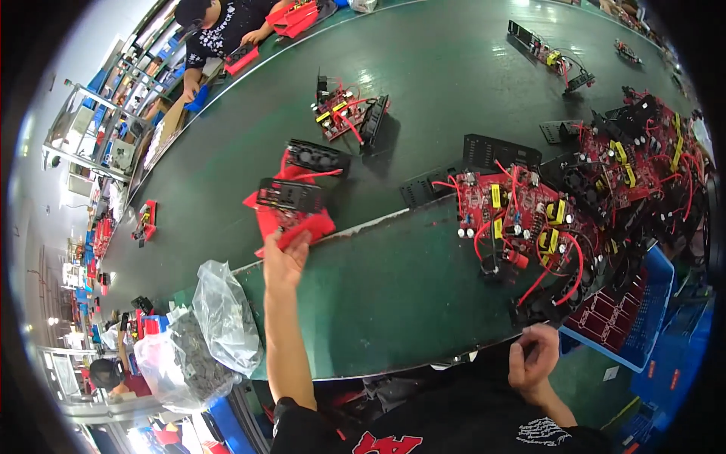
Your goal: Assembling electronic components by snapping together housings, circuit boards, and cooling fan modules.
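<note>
My left hand reaches out over the green surface, its fingers wrapped on the near edge of a red plastic housing. Inside that housing sits a circuit board with a black slotted end panel. A black fan panel is at its far side, with a red wire running near it. My right hand is held by the near table edge, fingers curled in and nothing visible in them. Closest to it are a black fan and a cluster of red circuit boards with yellow-wrapped parts and red wires.
Another board assembly lies on the dark green belt, one more farther right. A blue crate stands right, clear plastic bags left. A co-worker handles red housings across the belt.
</note>
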`<state>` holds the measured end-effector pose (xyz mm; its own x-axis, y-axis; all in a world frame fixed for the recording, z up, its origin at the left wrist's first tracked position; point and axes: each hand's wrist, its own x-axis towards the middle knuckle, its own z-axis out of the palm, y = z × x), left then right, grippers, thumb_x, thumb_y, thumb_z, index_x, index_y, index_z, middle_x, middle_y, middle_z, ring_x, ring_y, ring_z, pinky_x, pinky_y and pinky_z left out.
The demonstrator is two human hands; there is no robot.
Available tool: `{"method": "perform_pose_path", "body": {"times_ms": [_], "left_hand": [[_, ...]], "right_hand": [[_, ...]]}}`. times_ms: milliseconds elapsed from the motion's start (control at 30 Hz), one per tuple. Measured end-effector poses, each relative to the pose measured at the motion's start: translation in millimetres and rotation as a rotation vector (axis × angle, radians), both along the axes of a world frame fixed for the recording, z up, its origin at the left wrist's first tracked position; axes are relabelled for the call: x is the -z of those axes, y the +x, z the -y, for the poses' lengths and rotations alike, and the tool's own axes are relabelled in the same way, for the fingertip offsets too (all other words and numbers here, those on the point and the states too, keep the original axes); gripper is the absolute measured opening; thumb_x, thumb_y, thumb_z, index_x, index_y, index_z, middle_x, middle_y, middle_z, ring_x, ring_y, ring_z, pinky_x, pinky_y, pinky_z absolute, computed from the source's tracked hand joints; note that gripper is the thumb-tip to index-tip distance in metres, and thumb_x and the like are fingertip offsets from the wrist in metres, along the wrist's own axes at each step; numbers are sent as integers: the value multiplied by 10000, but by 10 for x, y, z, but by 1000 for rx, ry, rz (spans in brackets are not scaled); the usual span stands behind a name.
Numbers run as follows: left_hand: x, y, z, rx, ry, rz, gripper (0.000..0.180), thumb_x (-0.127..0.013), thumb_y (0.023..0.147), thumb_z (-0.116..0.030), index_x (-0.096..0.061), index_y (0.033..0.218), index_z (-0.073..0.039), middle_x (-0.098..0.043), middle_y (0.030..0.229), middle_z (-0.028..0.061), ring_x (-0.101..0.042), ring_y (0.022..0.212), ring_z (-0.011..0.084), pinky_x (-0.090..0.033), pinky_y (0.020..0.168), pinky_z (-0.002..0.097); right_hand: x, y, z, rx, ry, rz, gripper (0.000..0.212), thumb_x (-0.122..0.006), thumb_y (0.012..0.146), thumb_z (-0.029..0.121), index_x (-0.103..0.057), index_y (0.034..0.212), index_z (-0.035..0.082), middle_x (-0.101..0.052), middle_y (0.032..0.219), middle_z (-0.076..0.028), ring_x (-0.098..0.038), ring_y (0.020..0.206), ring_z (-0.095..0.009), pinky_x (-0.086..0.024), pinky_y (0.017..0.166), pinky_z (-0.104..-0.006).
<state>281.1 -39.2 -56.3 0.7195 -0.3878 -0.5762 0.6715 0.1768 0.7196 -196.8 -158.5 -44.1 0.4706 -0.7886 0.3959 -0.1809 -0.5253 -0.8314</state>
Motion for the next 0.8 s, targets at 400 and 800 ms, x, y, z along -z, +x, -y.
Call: {"method": "perform_pose_path", "body": {"times_ms": [400, 800], "left_hand": [[42, 2457, 1259, 404, 452, 705, 443, -439, 985, -399, -545, 1208, -31, -697, 1040, 113, -666, 858, 183, -536, 713, 329], [-783, -357, 751, 423, 324, 864, 238, -526, 942, -209, -651, 1054, -40, -698, 892, 65, -648, 767, 131, -499, 606, 265]], "right_hand": [[-1307, 811, 627, -921, -937, -326, 176, -681, 734, 199, -644, 871, 97, -552, 714, 26, -445, 471, -78, -342, 430, -216], [185, 4930, 2083, -32, 860, -250, 501, -750, 766, 377, -667, 1031, -41, -647, 1073, -149, -656, 881, -263, -545, 699, -411]]}}
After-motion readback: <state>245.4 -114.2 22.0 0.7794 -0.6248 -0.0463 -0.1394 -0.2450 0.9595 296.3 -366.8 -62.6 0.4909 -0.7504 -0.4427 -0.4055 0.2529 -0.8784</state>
